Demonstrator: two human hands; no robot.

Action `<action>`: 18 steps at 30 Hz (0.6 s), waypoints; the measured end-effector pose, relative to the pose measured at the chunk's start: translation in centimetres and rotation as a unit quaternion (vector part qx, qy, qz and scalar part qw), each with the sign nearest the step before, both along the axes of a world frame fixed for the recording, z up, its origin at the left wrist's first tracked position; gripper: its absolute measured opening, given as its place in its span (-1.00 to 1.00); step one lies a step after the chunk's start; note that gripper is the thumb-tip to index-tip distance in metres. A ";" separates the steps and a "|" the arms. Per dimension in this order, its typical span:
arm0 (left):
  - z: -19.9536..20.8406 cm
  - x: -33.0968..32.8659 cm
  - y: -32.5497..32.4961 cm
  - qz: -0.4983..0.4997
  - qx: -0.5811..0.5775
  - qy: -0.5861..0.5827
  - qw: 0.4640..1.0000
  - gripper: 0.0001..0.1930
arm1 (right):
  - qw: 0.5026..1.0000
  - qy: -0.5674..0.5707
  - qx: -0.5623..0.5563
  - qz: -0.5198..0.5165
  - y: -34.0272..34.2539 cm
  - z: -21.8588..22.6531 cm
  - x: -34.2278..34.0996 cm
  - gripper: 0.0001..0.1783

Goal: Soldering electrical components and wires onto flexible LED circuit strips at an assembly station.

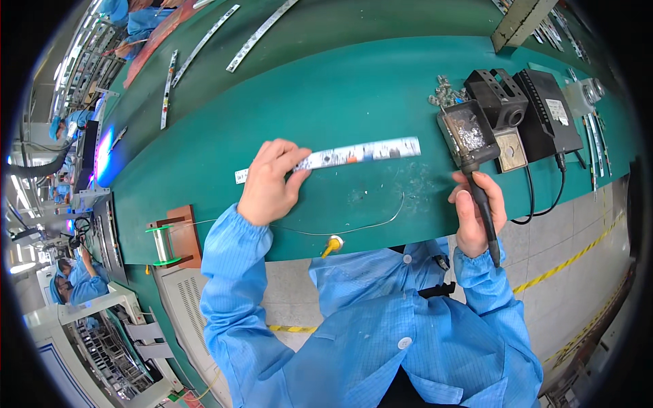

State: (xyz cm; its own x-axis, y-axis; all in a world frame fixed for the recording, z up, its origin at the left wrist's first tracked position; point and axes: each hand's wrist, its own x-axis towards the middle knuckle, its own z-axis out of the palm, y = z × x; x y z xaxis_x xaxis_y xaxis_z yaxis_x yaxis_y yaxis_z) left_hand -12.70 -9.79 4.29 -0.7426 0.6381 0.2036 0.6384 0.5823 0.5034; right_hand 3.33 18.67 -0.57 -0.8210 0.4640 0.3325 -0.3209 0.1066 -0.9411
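Over a green work mat, a person in blue is gripping a pale circuit strip with the left hand, fingers folding across it and thumb pressing at its near edge. The strip is running beneath that hand, its longer part reaching toward the right. The right hand is closing thumb and fingers around the handle of a soldering iron, whose metal end is pointing away into a dark tray of silvery scraps just beyond that hand. A solder wire is curving loosely between the hands, apparently leading from a spool to the left of the left hand.

Working well here is probably depending on a relaxed grip well behind the metal, a light stroke of the tip against the scraps, and an iron being treated as hot. The left fingers should be steadying the strip without covering any spot due for heat, and the left cuff should be staying clear of the wire.

The left hand is hiding part of the strip, and whether the strip is lying flat there is impossible to tell. The iron's tip is blending into the scraps, leaving contact uncertain. The cuff is blocking a stretch of wire, and the strip's small components are showing too faintly to identify.
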 end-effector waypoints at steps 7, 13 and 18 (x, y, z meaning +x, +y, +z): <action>0.1 4.9 -0.4 -0.028 0.000 0.004 1.000 -0.67 | 0.999 0.013 0.042 -0.003 -0.1 0.0 -0.1 -0.56; -0.3 9.5 3.5 -0.041 0.094 0.049 0.993 -0.64 | 0.999 0.017 0.028 0.001 -0.1 0.0 -0.2 -0.58; -2.4 11.2 7.1 -0.024 0.107 0.098 0.989 -0.69 | 0.997 0.011 0.070 -0.011 -0.2 -0.2 -0.2 -0.56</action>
State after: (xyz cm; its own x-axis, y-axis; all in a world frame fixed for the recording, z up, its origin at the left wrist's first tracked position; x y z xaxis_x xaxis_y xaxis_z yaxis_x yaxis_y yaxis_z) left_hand -1.48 -2.68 1.89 -0.6459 0.5978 0.4748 0.7598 0.4429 0.4759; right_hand 3.16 18.51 -0.76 -0.8034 0.4295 0.4125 -0.3370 0.2431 -0.9096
